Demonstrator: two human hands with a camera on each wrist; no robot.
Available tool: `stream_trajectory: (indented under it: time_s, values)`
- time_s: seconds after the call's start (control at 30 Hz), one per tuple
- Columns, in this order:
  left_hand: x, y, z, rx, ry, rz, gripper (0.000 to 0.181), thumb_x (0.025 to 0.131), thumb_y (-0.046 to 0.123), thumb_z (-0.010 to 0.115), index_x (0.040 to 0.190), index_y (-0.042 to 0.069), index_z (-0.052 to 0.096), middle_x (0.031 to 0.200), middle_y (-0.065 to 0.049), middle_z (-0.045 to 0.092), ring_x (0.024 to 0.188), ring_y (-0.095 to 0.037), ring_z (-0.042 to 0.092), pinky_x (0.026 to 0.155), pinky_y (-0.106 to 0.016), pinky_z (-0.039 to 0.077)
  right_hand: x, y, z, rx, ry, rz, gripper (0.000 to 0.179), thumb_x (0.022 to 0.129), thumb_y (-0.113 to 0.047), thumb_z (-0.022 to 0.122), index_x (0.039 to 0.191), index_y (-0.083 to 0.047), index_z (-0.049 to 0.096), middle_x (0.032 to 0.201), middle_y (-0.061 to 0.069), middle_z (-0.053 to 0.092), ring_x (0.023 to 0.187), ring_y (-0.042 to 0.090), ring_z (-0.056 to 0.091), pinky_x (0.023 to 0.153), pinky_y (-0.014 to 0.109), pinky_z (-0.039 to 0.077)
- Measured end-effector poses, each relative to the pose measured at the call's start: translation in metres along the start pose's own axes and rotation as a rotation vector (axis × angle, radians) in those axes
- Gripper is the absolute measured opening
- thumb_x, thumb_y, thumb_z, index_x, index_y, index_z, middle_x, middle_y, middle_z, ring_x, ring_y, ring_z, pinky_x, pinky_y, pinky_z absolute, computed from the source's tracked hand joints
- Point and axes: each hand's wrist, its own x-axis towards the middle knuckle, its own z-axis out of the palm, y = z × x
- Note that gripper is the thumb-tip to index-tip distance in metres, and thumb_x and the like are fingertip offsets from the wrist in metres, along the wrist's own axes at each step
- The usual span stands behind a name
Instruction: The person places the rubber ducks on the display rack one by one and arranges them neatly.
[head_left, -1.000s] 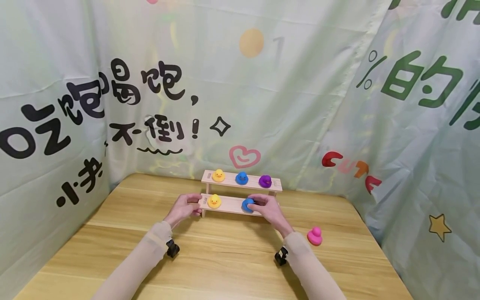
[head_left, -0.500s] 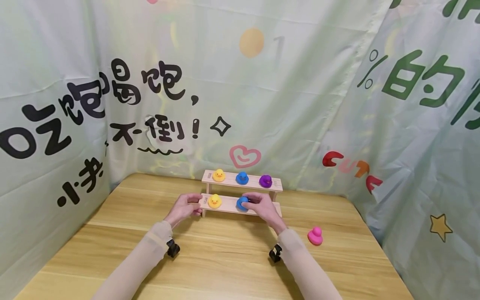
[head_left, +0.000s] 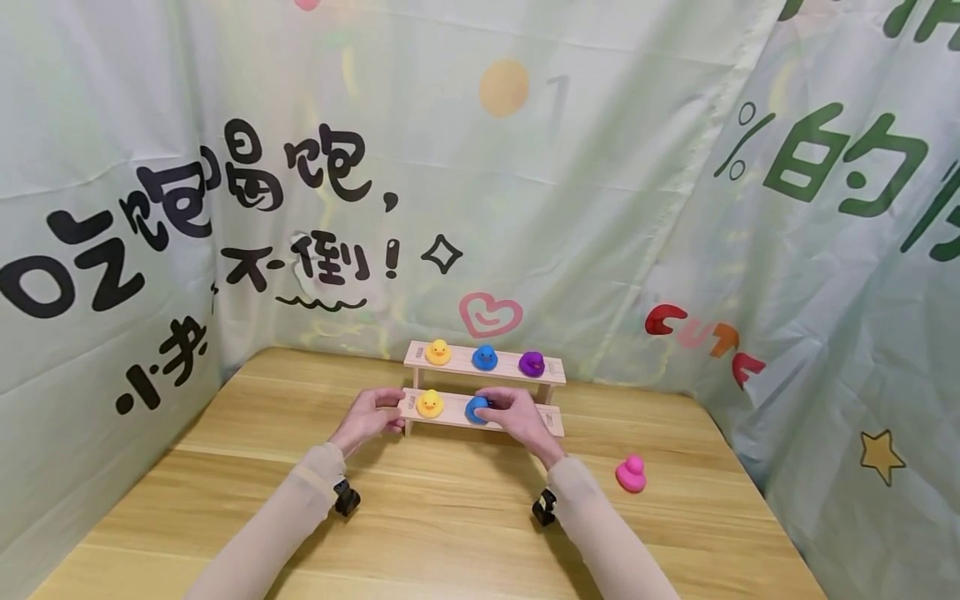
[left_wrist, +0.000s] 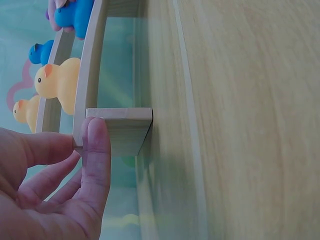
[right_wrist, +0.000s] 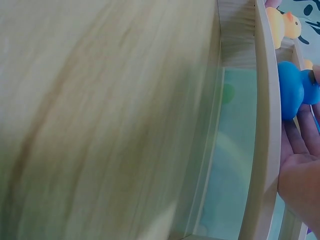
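Note:
A pale wooden two-step rack [head_left: 517,412] stands near the back of the table. My left hand [head_left: 369,417] grips the left end of its lower step; in the left wrist view the thumb and fingers [left_wrist: 96,150] pinch the board's edge. My right hand [head_left: 519,414] holds a blue rubber duck [right_wrist: 291,90] by the head, its base on the lower step's middle. A yellow rubber duck [head_left: 430,404] sits left of it on the same step. On the upper step stand a yellow duck [head_left: 438,352], a blue duck [head_left: 484,357] and a purple duck [head_left: 532,363].
To the right of the rack, a pink rubber duck [head_left: 632,473] sits on the wooden table [head_left: 450,517]. A printed cloth curtain [head_left: 585,250] hangs behind the table and along both sides.
My right hand has slid the blue duck leftward along the lower step, closer to the yellow one. My left hand keeps its place on the rack's end.

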Motion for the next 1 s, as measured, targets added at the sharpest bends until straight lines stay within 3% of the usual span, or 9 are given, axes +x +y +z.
stream_trajectory:
  time_s: [0.37, 1.0]
  values:
    - [0.0007, -0.0006, 0.0001, -0.003, 0.005, -0.001, 0.037, 0.093, -0.010, 0.051, 0.129, -0.010, 0.054, 0.121, -0.030, 0.059, 0.073, -0.018, 0.065, 0.068, -0.031, 0.062, -0.0013, 0.0029, -0.0018, 0.003, 0.003, 0.009, 0.033, 0.084, -0.011, 0.077, 0.115, -0.004, 0.071, 0.114, 0.013, 0.072, 0.105, 0.020, 0.066, 0.091, 0.027, 0.056]
    - [-0.0003, 0.0006, 0.0004, 0.005, 0.006, 0.001, 0.037, 0.093, -0.010, 0.051, 0.130, -0.010, 0.053, 0.121, -0.030, 0.058, 0.072, -0.017, 0.065, 0.068, -0.031, 0.062, -0.0016, 0.0072, -0.0049, 0.016, -0.027, 0.001, 0.034, 0.084, -0.012, 0.077, 0.116, -0.003, 0.071, 0.114, 0.015, 0.071, 0.100, 0.018, 0.066, 0.086, 0.024, 0.057]
